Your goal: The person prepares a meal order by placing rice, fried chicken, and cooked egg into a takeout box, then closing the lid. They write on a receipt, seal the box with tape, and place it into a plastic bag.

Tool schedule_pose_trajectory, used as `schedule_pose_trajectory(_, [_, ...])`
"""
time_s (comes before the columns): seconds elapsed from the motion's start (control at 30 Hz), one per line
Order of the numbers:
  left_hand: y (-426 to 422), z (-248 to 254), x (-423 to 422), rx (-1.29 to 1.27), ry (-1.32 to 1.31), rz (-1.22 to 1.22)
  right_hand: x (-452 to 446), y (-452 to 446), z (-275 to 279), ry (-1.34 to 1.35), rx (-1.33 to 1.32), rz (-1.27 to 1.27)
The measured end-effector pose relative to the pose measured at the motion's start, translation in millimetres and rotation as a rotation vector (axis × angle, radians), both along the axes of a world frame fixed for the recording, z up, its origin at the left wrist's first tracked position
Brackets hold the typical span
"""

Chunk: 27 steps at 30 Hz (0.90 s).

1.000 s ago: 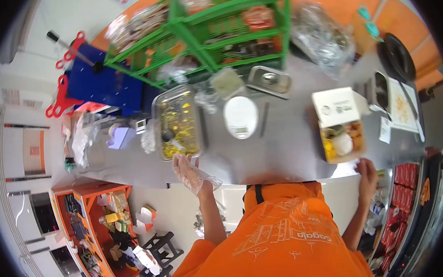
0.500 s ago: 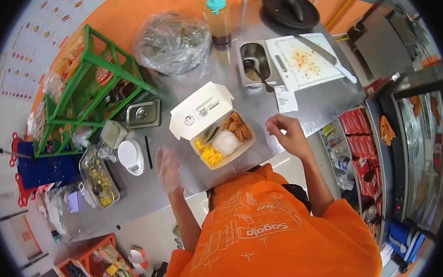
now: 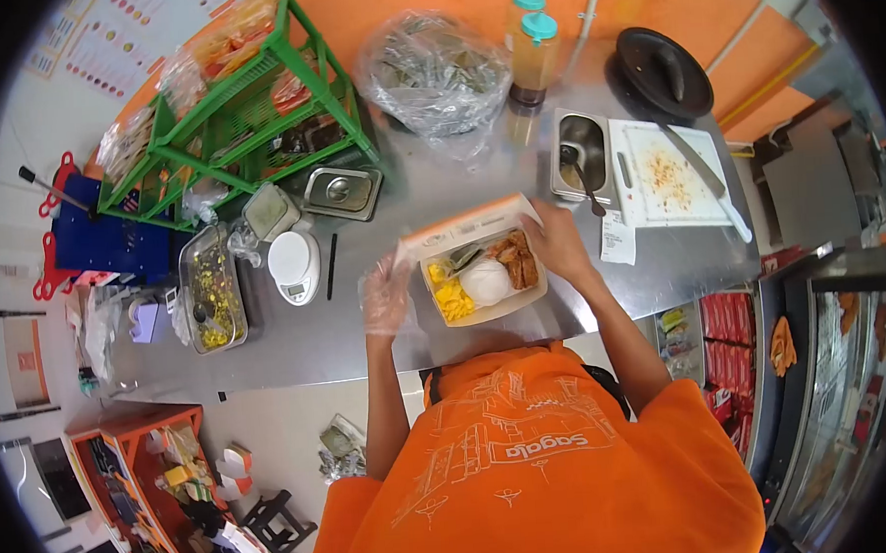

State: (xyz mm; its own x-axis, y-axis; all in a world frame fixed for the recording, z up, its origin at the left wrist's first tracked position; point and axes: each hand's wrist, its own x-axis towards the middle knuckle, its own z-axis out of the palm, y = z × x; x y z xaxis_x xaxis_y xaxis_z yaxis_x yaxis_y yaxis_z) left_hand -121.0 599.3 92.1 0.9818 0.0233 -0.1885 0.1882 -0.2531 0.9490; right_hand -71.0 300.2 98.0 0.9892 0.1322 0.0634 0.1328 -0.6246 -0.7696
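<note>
A cardboard takeaway box [image 3: 500, 316] sits on the steel counter near its front edge. In it are a mound of white rice [image 3: 485, 282], yellow chopped pieces [image 3: 453, 300], browned meat [image 3: 515, 260] and dark green slices [image 3: 462, 259]. The box lid [image 3: 466, 229] stands raised at the back, its edge orange. My left hand [image 3: 387, 291], in a clear plastic glove, closes on the lid's left end, its fingertips partly blurred. Bare, my right hand [image 3: 558, 238] grips the lid's right end; some of its fingers are hidden behind the cardboard.
Left of the box are a white scale [image 3: 294, 266], a black stick [image 3: 332, 266], a lidded steel container [image 3: 342, 194] and a green rack [image 3: 245, 137]. Behind stand a plastic bag [image 3: 433, 77] and bottles [image 3: 534, 56]. A knife [image 3: 692, 160] lies on the cutting board [image 3: 649, 196] at right.
Both hands have moved in to the lid, which has swung up from lying back to standing raised. The whole view has shifted, so the counter's contents appear farther right.
</note>
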Motion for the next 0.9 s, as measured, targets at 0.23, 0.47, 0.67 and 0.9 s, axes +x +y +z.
schedule_pose_trajectory(0.23, [-19, -3, -65, -0.579, 0.144, 0.022, -55, -31, 1, -0.026, -0.015, 0.339])
schedule_pose_trajectory(0.47, [-62, -19, -32, -0.639, 0.277, 0.286, -68, -38, -25, 0.294, 0.647, 0.244])
schedule_pose_trajectory(0.67, [-67, 5, -34, -0.531, 0.308, 0.267, -59, -26, -29, 0.519, 0.435, 0.066])
schedule_pose_trajectory(0.9, [-63, -12, -36, -0.514, 0.366, 0.356, -63, -12, -35, 0.428, 0.458, -0.035])
